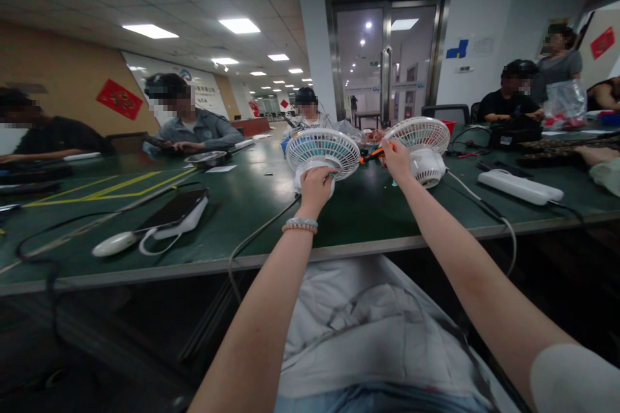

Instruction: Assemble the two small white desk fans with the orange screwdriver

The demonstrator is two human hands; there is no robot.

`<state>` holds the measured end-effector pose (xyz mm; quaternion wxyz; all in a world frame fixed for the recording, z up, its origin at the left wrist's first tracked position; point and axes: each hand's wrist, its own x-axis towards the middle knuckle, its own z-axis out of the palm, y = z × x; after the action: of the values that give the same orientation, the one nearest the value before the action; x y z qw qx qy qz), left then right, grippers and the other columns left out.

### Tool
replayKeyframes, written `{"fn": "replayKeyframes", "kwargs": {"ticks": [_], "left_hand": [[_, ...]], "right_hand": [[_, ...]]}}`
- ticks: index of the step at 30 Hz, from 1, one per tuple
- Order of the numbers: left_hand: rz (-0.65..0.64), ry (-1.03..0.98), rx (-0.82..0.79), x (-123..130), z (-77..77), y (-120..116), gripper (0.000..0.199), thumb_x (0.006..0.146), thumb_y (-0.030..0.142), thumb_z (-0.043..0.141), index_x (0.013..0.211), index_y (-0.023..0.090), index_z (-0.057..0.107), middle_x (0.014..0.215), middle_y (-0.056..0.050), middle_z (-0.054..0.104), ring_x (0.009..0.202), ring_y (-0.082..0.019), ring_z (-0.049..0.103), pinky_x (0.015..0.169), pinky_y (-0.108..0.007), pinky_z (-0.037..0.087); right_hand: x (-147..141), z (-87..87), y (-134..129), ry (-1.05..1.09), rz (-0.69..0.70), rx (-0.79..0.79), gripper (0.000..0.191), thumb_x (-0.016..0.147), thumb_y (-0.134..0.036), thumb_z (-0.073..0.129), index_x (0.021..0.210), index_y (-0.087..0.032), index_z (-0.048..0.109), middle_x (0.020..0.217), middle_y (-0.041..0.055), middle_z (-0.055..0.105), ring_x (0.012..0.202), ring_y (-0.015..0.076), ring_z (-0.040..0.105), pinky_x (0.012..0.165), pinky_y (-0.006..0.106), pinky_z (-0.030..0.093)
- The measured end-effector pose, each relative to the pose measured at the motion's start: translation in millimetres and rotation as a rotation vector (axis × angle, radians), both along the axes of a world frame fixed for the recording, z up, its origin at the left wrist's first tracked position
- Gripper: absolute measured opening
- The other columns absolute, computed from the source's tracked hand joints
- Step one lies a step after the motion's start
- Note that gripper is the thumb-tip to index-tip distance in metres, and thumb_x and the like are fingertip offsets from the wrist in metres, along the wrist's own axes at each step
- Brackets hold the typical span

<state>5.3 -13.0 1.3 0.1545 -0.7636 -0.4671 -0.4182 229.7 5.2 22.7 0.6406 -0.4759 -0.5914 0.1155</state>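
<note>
On our bench [368, 226], we curl our left hand [316, 186] around the left fan [323, 150]; right of that fan, our right hand [394, 160] closes on an orange-handled tool [372, 155], beside the second fan [422, 135].

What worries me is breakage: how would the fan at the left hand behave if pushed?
The fan might tip, as its round cage looks broader than the body below. The cage's thin ribs look apt to flex or crack. The cord over the table's edge could drag.

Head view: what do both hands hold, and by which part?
Right hand: orange-and-black tool, by its right end. Left hand: left fan, at its rear housing.
</note>
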Motion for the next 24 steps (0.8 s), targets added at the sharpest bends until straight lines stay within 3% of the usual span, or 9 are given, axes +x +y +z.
{"fn": "replayKeyframes", "kwargs": {"ticks": [6,10,18,24], "left_hand": [[0.017,0.005,-0.018,1,0.0,-1,0.023,0.078,0.018,0.046,0.092,0.025,0.063,0.1,-0.001,0.065,0.101,-0.019,0.053,0.094,-0.036,0.033],[0.024,0.008,-0.013,1,-0.1,-1,0.023,0.078,0.018,0.047,0.092,0.025,0.063,0.101,-0.001,0.065,0.101,-0.02,0.053,0.094,-0.037,0.032],[0.016,0.005,-0.003,1,-0.8,0,0.023,0.078,0.017,0.046,0.092,0.025,0.062,0.1,0.0,0.065,0.101,-0.019,0.053,0.093,-0.035,0.032],[0.012,0.018,0.001,0,-0.8,-2,0.023,0.079,0.019,0.046,0.094,0.025,0.063,0.101,0.0,0.065,0.101,-0.018,0.053,0.093,-0.035,0.032]], "right_hand": [[8,-1.1,3,-0.047,-0.308,0.017,0.042,0.087,-0.05,0.023,0.073,-0.02,0.049,0.067,0.0044,0.053,0.069,0.0198,0.051,0.064,0.03,0.037],[5,-1.7,-3,-0.291,-0.434,-0.012,0.036,0.087,-0.043,0.027,0.083,-0.018,0.052,0.073,0.0073,0.058,0.074,0.0212,0.054,0.069,0.031,0.037],[-17,-6.0,-11,-0.787,-0.304,-0.257,0.033,0.082,-0.039,0.042,0.099,-0.015,0.054,0.09,0.017,0.061,0.09,0.0291,0.057,0.077,0.04,0.041],[-20,-19.1,-4,-1.084,0.017,-0.578,0.046,0.064,-0.043,0.06,0.101,-0.015,0.058,0.104,0.0181,0.06,0.09,0.0322,0.059,0.067,0.041,0.047]]}}
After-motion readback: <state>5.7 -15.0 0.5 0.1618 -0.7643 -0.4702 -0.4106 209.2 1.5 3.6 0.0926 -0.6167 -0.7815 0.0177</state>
